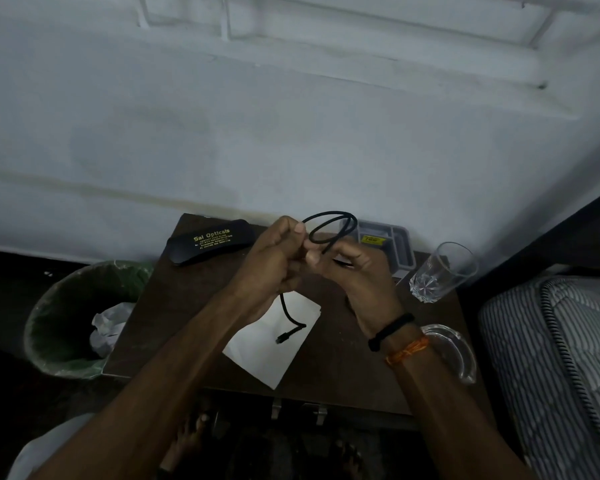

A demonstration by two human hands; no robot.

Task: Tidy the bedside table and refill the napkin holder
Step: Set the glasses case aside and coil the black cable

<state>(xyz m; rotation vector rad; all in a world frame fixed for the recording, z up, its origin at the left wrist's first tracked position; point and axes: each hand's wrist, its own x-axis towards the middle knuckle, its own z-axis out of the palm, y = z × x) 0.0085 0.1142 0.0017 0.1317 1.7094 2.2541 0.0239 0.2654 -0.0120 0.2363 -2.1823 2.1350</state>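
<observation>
Around the table (pixel 174 317) stood a lined bin (pixel 66 327) at nine o'clock with crumpled paper inside, and a striped mattress (pixel 555 341) at three o'clock. On the tabletop, a black case (pixel 210 245) (gold lettering reading "Sai Opticals") lay at eleven o'clock, a grey tray (pixel 400 244) at one o'clock and a clear glass (pixel 440 271) tilted just beside it. A glass dish (pixel 459 351) sat near the right wrist, partly hidden by it. A white napkin (pixel 274 344) lay in the middle, half covered by the forearms. Both hands met above the centre. The left hand (pixel 267 268) was closed around a black cable (pixel 329 226), whose loop rose to twelve o'clock over the tray's near corner. The right hand (pixel 357 271) pinched the cable's free end between thumb and fingers. The plug end dangled down at six o'clock over the napkin.
</observation>
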